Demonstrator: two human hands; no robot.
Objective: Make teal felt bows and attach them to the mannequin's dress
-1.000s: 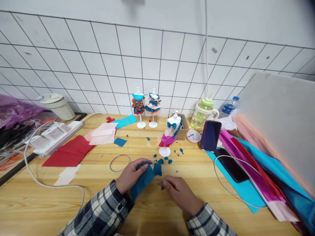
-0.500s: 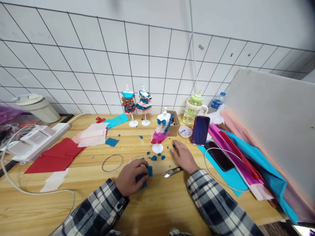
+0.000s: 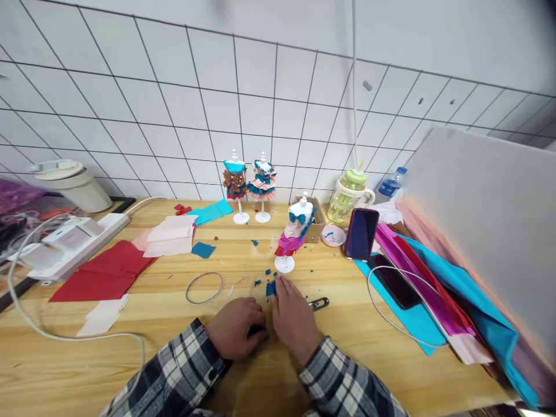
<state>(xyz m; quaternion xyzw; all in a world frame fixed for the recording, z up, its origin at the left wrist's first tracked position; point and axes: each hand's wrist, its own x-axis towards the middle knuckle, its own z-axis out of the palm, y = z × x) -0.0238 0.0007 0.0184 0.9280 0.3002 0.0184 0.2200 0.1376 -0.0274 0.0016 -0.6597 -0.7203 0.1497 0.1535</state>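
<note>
My left hand (image 3: 238,328) rests on the wooden table with its fingers curled; what they hold, if anything, is hidden. Beside it, my right hand (image 3: 295,317) lies with fingers stretched forward, touching small teal scraps (image 3: 270,288). Partly under my right hand are the thread snips (image 3: 319,303), with only the handle end showing. Just beyond the scraps stands a small white dress form (image 3: 299,215) with a teal bow, a white bodice and a magenta and red skirt. Two more dressed forms, one with brown ruffles (image 3: 235,180) and one with teal and peach ruffles (image 3: 263,184), stand farther back.
Red cloth (image 3: 104,271), pale pink pieces (image 3: 170,236) and a wire ring (image 3: 204,288) lie left. A power strip (image 3: 82,246) is at far left. On the right are a phone (image 3: 361,233), a drink bottle (image 3: 348,197), a small dish (image 3: 333,235) and folded fabrics (image 3: 438,289).
My right hand has moved left and nearer, gathering scraps together beside my left hand. The teal piece at my left fingers no longer shows. The view has shifted slightly.
</note>
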